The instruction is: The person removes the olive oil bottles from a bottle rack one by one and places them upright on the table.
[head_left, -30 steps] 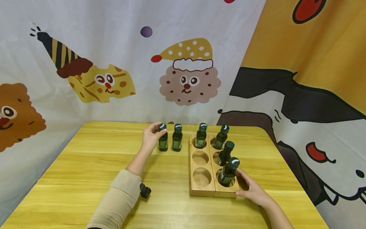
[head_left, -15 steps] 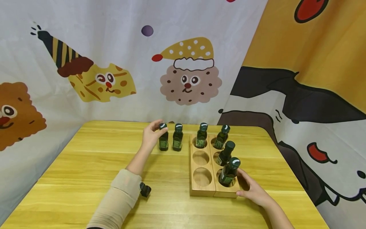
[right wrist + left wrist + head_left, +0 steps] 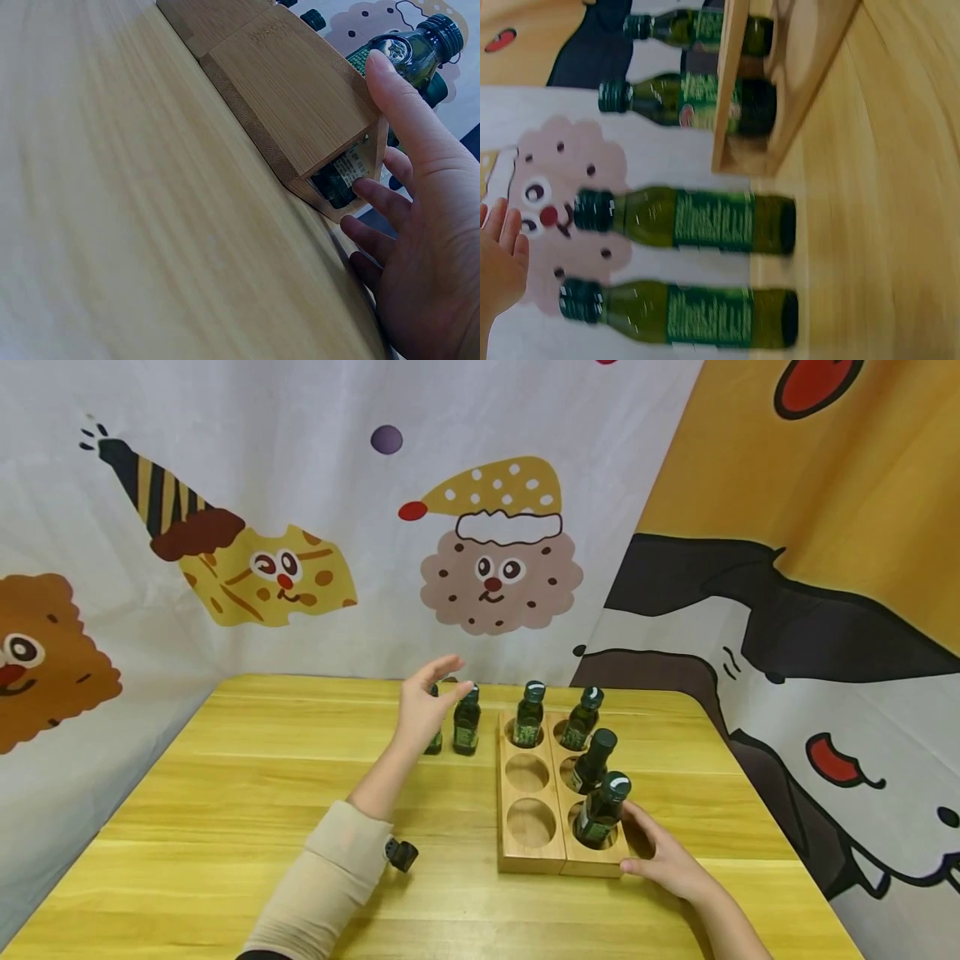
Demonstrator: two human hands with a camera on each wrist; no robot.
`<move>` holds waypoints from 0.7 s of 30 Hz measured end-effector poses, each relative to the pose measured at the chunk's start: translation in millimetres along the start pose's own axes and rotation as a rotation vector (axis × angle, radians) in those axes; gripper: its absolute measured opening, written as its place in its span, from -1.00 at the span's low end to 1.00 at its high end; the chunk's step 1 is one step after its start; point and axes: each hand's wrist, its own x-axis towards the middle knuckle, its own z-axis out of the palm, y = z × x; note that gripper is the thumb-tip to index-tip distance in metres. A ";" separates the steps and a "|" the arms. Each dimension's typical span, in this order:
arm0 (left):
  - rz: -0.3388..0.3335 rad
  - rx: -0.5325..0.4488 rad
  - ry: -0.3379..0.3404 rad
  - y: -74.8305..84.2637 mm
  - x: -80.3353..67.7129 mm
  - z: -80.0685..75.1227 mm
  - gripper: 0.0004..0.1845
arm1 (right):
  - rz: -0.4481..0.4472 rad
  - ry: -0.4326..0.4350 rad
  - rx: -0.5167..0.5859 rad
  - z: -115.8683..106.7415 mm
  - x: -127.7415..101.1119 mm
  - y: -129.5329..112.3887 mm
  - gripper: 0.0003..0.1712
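From here I see my left hand raised just above the two loose bottles at the far middle of the table, its fingers spread apart and relaxed, holding nothing. The left bottle of that pair is mostly hidden behind my palm in the head view; the right bottle stands upright just beside it, and the two do not appear to touch. In the left wrist view both bottles show full length, side by side just left of the wooden rack, and only the tips of my fingers reach into that picture, apart from the caps. My right hand rests against the near right corner of the rack, thumb along the near end face and the other fingers laid nearly straight along the right side wall; the right wrist view shows those fingers pressed flat to the wood, not curled around anything. The rack has six round holes in two columns. The right column holds three bottles, the nearest leaning toward my right hand; the left column holds one bottle in its far hole, with the middle hole and near hole open.
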 end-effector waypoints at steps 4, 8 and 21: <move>0.003 -0.017 -0.044 5.8 -2.0 17.6 -0.49 | -0.001 0.001 0.000 0.0 0.1 -0.3 0.00; 0.001 -0.017 -0.094 6.8 -2.8 35.5 -0.48 | -0.002 0.004 -0.001 0.1 0.1 -0.5 0.01; -0.092 0.034 -0.179 -10.2 3.2 76.8 -0.40 | 0.014 0.008 -0.022 0.2 -0.2 -3.0 0.01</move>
